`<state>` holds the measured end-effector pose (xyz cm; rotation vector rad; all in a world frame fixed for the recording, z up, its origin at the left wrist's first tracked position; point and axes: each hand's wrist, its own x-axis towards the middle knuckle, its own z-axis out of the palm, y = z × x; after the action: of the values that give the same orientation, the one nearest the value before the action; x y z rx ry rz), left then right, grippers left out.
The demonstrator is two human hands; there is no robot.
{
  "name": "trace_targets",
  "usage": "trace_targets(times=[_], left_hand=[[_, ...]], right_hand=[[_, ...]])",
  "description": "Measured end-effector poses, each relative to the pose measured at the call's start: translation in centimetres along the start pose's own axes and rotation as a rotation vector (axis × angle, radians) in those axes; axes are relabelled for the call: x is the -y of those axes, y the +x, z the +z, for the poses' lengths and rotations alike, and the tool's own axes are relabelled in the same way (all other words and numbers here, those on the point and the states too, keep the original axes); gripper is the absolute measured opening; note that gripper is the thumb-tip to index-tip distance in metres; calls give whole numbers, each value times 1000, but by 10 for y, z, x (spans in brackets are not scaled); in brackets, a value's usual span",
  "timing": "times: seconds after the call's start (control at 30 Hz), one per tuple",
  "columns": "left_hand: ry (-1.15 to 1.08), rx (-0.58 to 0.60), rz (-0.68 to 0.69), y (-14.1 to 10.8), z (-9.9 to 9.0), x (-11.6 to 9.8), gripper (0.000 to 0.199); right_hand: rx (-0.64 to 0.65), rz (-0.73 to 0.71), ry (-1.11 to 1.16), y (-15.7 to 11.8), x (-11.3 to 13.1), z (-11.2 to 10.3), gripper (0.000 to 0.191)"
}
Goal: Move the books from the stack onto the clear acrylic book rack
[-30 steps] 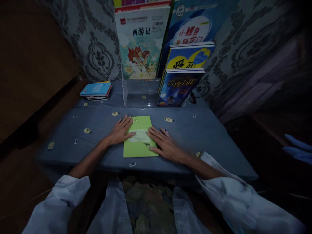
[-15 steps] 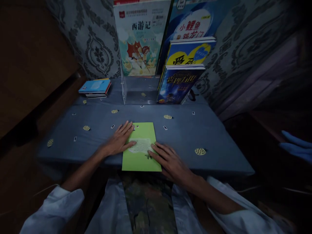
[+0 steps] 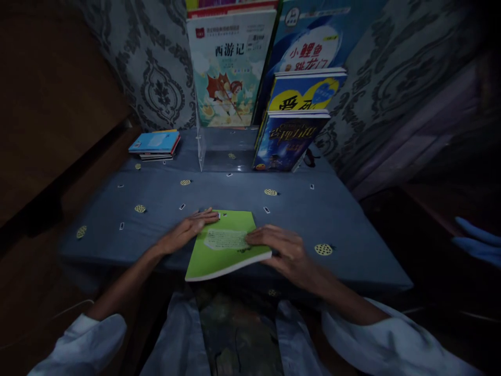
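A green book [image 3: 225, 237] lies at the table's front edge, its near right corner raised and its white page edge showing. My right hand [image 3: 284, 250] grips the book's right side, with fingers on top of the cover and the thumb side beneath. At the book's upper left edge rests my left hand [image 3: 188, 230], its fingers close together with the tips on the cover; whether it pinches the edge is hard to tell.
A clear stand [image 3: 219, 161] at the back holds a white-green book [image 3: 230, 73] and, to the right, a dark blue book [image 3: 287, 141] before others. A small book stack [image 3: 154, 143] lies back left on the blue tablecloth [image 3: 156, 188].
The green book's near right part has risen and bent, held now by my right hand. My left hand has drawn its fingers together at the upper left edge. The view has tilted slightly.
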<state>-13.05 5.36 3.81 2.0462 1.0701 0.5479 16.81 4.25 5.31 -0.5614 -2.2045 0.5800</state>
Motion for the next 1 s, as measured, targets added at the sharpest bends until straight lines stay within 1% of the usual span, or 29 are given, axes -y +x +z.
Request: trace_targets(times=[0.1, 0.17, 0.23, 0.27, 0.33, 0.47, 0.57, 0.63, 0.7, 0.8, 0.9, 1.0], left_hand=[[-205, -117, -19, 2, 1, 7, 72], [-282, -223, -22, 4, 9, 15, 75], [-306, -341, -32, 9, 18, 21, 75], [-301, -389, -40, 11, 22, 22, 73], [-279, -450, -46, 18, 25, 20, 66], [-241, -505, 9, 33, 20, 12, 57], [-269, -515, 27, 43, 16, 12, 54], [-313, -505, 30, 47, 17, 15, 56], [-356, -493, 8, 49, 20, 18, 63], [-380, -468, -67, 48, 25, 24, 73], [-243, -437, -161, 45, 24, 28, 71], [-4, -379, -209, 44, 20, 29, 56]], right_hand=[[-156, 181, -3, 14, -8, -4, 33], [-265, 273, -3, 22, -18, -4, 35], [-331, 343, 6, 29, -32, 1, 34], [-338, 374, 16, 31, -39, 4, 33], [-329, 425, 44, 33, -53, 12, 32], [-310, 494, 96, 34, -73, 23, 31], [-334, 514, 136, 35, -78, 25, 32], [-361, 526, 182, 35, -80, 24, 33], [-379, 559, 235, 35, -82, 23, 35], [-363, 635, 290, 33, -86, 22, 37], [-342, 677, 258, 31, -91, 22, 37], [-298, 699, 150, 30, -97, 21, 34]])
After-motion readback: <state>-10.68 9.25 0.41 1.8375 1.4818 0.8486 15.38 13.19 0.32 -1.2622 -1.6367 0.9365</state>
